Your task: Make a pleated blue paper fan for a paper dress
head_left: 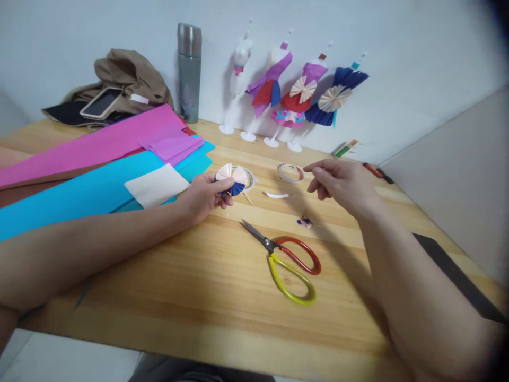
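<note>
My left hand [204,196] pinches a small pleated paper fan [233,179], pale pink with a blue lower part, just above the wooden table [191,276]. My right hand [342,183] hovers to the right of it with the fingers curled and the fingertips pressed together; whether anything is in them I cannot make out. A tape ring [290,173] lies just left of those fingertips, and a white strip [277,195] lies between the hands. Scissors [288,260] with one red and one yellow handle lie in front, blades pointing left.
Sheets of pink, magenta and blue paper [91,175] with a white square [156,185] cover the left. Several small mannequins in paper dresses [294,95] stand by the wall beside a steel flask [189,71]. A phone [101,102] rests on a brown cloth. Paper scraps [305,222] lie centre.
</note>
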`<action>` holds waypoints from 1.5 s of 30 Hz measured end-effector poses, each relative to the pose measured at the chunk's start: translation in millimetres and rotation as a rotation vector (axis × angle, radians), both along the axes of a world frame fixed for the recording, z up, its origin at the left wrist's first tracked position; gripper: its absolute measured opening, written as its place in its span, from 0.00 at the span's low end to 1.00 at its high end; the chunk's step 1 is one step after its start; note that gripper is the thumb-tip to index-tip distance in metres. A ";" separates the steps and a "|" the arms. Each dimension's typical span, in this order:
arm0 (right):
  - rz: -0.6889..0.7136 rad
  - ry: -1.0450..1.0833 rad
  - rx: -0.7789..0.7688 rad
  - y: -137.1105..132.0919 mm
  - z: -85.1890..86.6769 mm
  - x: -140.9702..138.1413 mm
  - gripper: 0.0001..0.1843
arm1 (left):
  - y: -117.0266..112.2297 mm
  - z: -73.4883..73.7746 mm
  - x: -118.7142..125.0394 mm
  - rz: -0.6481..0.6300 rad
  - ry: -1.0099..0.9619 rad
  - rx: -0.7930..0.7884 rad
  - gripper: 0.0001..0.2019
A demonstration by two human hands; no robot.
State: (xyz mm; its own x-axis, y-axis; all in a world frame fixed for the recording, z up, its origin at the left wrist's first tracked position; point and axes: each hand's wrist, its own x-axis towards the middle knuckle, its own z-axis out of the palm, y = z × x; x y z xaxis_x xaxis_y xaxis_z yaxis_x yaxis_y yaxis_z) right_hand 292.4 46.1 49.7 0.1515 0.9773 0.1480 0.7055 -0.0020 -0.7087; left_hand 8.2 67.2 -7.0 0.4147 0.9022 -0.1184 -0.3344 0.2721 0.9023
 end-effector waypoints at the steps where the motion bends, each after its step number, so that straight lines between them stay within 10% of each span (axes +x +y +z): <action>1: 0.000 -0.055 -0.040 2.4 -1.2 5.7 0.07 | -0.2 0.1 -0.5 0.004 0.000 0.006 0.10; 8: -0.221 -0.440 -0.286 24.5 -27.1 57.8 0.11 | 1.3 -1.7 -3.1 0.014 0.046 0.051 0.13; 17: -0.423 -0.602 -0.227 29.2 -70.5 75.3 0.21 | -4.2 -3.7 -4.0 -0.109 0.295 0.245 0.12; 45: -0.452 -0.521 -0.257 35.3 -73.5 75.7 0.24 | -6.2 -7.8 -5.7 -0.256 0.545 0.231 0.15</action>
